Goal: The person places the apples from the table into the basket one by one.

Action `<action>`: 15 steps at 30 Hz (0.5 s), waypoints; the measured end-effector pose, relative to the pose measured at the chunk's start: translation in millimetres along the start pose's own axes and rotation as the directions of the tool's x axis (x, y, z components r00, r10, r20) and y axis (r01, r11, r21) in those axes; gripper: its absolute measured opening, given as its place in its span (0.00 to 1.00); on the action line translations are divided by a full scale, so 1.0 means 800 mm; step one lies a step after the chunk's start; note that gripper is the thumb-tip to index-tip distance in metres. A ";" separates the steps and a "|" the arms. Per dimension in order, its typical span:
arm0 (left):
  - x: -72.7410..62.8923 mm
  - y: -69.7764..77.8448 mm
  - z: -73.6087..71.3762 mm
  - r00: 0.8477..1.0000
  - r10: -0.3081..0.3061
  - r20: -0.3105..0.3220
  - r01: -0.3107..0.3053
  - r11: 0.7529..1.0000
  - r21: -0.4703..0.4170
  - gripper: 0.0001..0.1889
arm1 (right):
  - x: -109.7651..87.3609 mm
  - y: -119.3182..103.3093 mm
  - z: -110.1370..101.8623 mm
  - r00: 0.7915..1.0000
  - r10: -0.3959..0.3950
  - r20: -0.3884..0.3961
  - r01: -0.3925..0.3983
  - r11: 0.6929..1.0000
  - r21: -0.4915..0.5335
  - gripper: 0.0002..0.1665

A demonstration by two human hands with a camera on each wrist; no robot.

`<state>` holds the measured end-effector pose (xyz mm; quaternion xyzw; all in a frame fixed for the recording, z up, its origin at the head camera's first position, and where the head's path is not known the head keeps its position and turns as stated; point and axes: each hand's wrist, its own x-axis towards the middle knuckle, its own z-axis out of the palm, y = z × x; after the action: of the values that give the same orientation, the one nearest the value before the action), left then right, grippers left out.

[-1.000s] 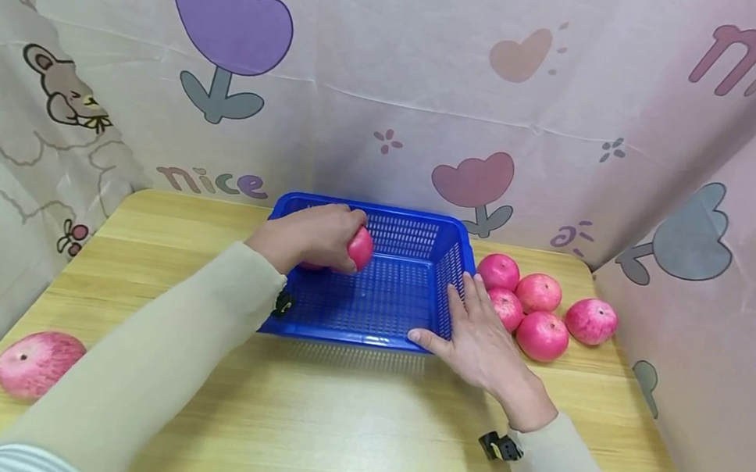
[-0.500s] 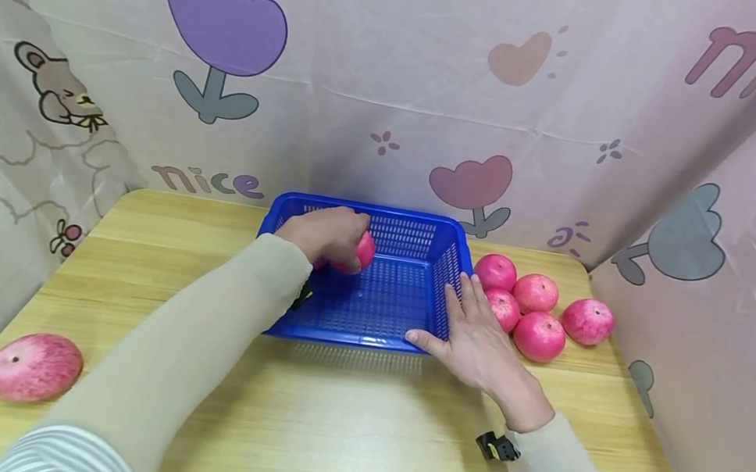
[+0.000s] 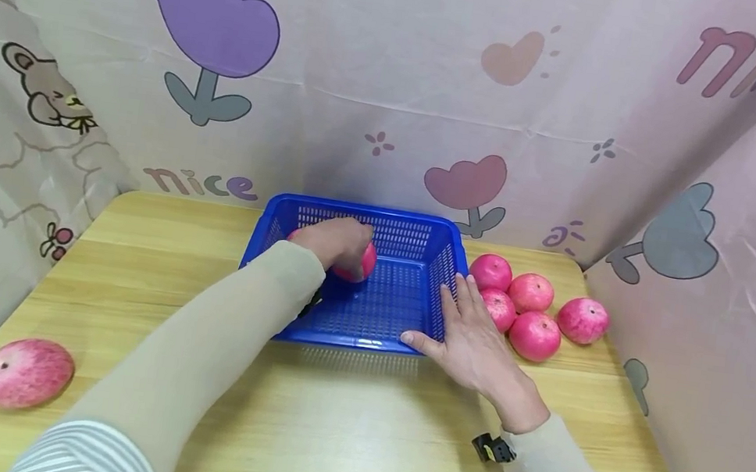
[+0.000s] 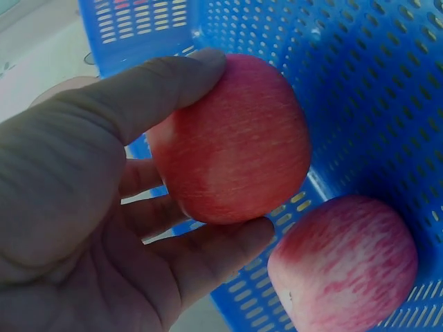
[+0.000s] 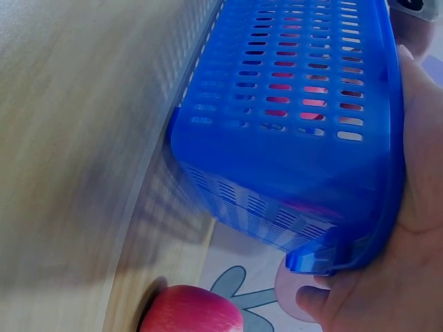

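Observation:
My left hand (image 3: pixel 342 243) reaches into the blue plastic basket (image 3: pixel 365 342) and grips a red apple (image 4: pixel 235 145), thumb on one side and fingers on the other. A second, streaked apple (image 4: pixel 346 266) lies in the basket beside the held one; in the head view my left hand mostly covers it. With fingers spread and thumb out, my right hand (image 3: pixel 474 342) rests on the basket's right rim near the front corner. From the right wrist, the palm shows along the rim, and pink shows through the slots of the basket wall.
Right of the basket, several apples (image 3: pixel 536 336) sit close together on the wooden table (image 3: pixel 339 436), with one apple (image 3: pixel 583 320) a little apart. Another apple (image 3: pixel 24 374) lies at the front left. Patterned cloth (image 3: pixel 365 53) hangs behind and at both sides.
My left hand has moved slightly right and down inside the basket with the apple in its grip. The right hand has stayed on the rim, and the head view has shifted a little.

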<state>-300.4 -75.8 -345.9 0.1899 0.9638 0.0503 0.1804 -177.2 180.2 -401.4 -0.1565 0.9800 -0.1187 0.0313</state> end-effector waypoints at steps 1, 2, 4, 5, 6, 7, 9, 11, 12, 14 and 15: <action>0.001 0.001 0.002 1.000 0.007 -0.002 -0.007 1.000 0.007 0.40 | 0.000 0.000 0.000 1.000 0.000 0.000 0.000 1.000 0.001 0.72; 0.002 0.001 0.003 1.000 0.009 -0.005 -0.009 1.000 0.006 0.40 | 0.000 0.000 0.001 1.000 0.000 0.000 0.000 1.000 0.000 0.72; 0.004 0.001 0.006 1.000 0.019 -0.012 -0.018 1.000 0.010 0.40 | 0.000 0.000 0.001 1.000 0.000 0.001 0.000 1.000 0.001 0.71; 0.005 0.002 0.008 1.000 0.014 -0.011 -0.014 1.000 0.003 0.41 | 0.000 0.000 0.001 1.000 0.000 0.001 0.000 1.000 0.001 0.71; 0.005 0.002 0.009 1.000 0.011 -0.010 -0.011 1.000 -0.001 0.41 | 0.000 0.000 0.001 1.000 0.000 0.002 0.000 1.000 0.003 0.71; 0.006 0.002 0.010 1.000 0.008 -0.009 -0.008 1.000 -0.004 0.43 | 0.000 0.000 0.001 1.000 0.000 0.002 0.000 1.000 0.003 0.71; 0.009 0.003 0.013 1.000 0.010 -0.015 -0.010 1.000 0.009 0.44 | 0.000 0.000 0.002 1.000 0.000 0.000 0.000 1.000 0.003 0.71; 0.011 0.004 0.017 1.000 0.014 -0.024 -0.013 1.000 0.025 0.42 | 0.000 0.000 0.002 1.000 0.000 0.001 0.000 1.000 0.004 0.71; 0.012 0.004 0.018 0.999 0.018 -0.028 -0.017 0.999 0.037 0.40 | 0.000 0.000 0.002 1.000 -0.001 -0.001 0.001 1.000 0.004 0.70; 0.014 0.004 0.021 0.999 0.016 -0.035 -0.015 0.999 0.050 0.38 | 0.000 0.000 0.002 1.000 0.001 0.000 -0.001 1.000 0.006 0.71; 0.013 0.004 0.022 0.999 0.015 -0.037 -0.013 0.998 0.053 0.36 | 0.001 0.000 0.002 1.000 -0.001 -0.002 0.001 1.000 0.006 0.71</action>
<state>-302.0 -67.9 -365.2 0.2003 0.9667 0.0295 0.1568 -177.5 180.0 -402.6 -0.1566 0.9797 -0.1216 0.0308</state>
